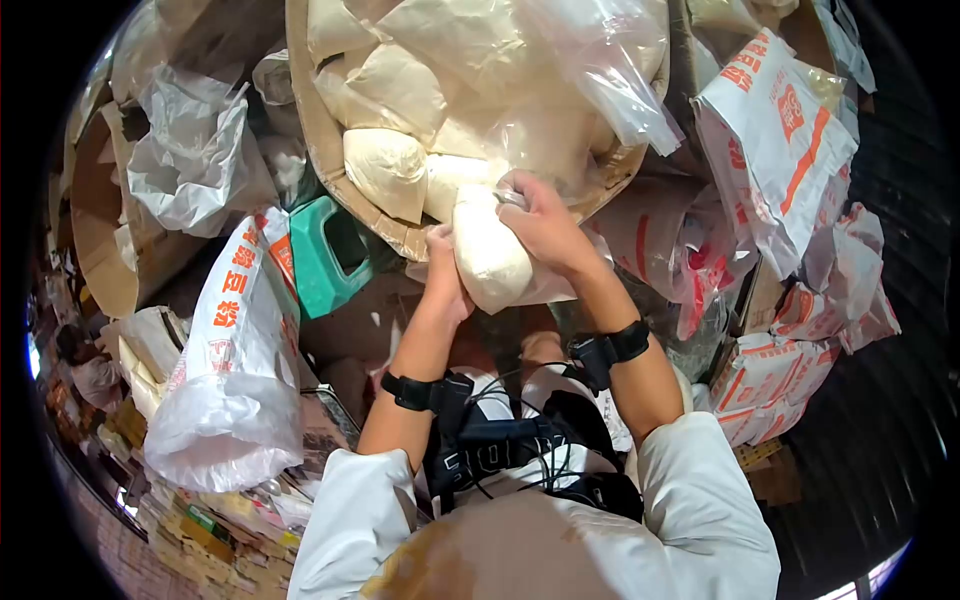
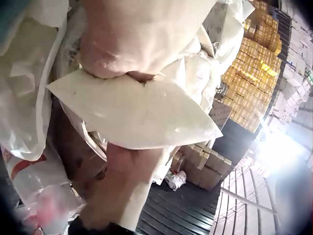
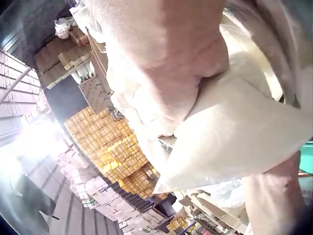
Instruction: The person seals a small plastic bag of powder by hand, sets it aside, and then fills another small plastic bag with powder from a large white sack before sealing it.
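The bag of pale powder is held at mid-frame, the right hand clamped on its upper end and the left hand gripping its left edge. It looks fairly heavy, soft and slick-skinned, likely to sag, so best taken by the gathered end with a palm beneath. Similar bags fill the cardboard carton at upper middle; a green jug and printed sack stand left, dark ridged sheeting right.
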Motion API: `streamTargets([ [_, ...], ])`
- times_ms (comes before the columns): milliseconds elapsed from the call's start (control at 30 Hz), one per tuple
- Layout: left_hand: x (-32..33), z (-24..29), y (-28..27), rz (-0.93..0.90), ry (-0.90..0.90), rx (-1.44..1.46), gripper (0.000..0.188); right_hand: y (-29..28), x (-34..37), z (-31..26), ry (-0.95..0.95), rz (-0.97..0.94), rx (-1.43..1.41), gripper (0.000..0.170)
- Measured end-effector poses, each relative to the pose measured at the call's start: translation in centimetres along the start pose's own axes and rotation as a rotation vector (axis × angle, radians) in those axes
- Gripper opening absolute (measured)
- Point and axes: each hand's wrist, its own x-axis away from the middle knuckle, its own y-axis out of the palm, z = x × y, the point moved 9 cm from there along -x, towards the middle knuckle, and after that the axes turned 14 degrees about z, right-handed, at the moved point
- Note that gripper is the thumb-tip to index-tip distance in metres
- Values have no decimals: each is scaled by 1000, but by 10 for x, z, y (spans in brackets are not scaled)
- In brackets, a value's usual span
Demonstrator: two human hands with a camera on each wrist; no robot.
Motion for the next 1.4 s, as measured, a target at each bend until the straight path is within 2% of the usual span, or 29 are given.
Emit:
streamTargets([
  [33,5,0,7,-17,-52,38,38,-4,-3,1,-2,-30,62,17],
  [67,7,-1,14,-109,-121,-12,41,-7,-8,10,28,-71,-49,15],
  [167,13,5,25,-242,-143,-87,47,-19,-8,23,195,-52,-349,9],
  [200,12,4,32,-306,-210,33,50,-19,-4,13,210,40,-411,16],
  [300,10,5,34,-235,-182,36,39,-26,-10,32,155,22,-439,21],
  [433,-16,-8,25,-112,-150,-43,40,-29,-10,37,187,115,-477,24],
  [633,-2,-19,54,-195,-400,84,37,-35,-6,30,222,142,-479,20],
  [733,-7,-35,60,-330,-507,93,38,-38,-3,22,208,137,-437,18],
  [833,0,-33,62,-299,-429,24,36,-37,-2,11,172,166,-421,17],
  [933,-4,-39,68,-407,-508,310,39,-36,-5,5,138,175,-417,16],
  [1033,-4,-27,59,-315,-353,374,39,-39,-3,0,146,250,-337,14],
  [1100,15,-2,60,-164,-228,340,39,-47,0,-5,155,362,-248,12],
  [1133,22,8,58,-85,-167,323,39,-47,0,-2,146,385,-271,11],
  [1233,20,29,51,-42,12,398,39,-49,-6,9,159,390,-358,15],
  [1333,16,39,38,-18,118,345,41,-36,-5,8,272,232,-481,9],
  [1367,13,40,34,-15,148,322,43,-33,-4,9,303,173,-504,11],
  [1400,14,38,36,20,104,316,42,-27,-5,7,265,114,-518,20],
])
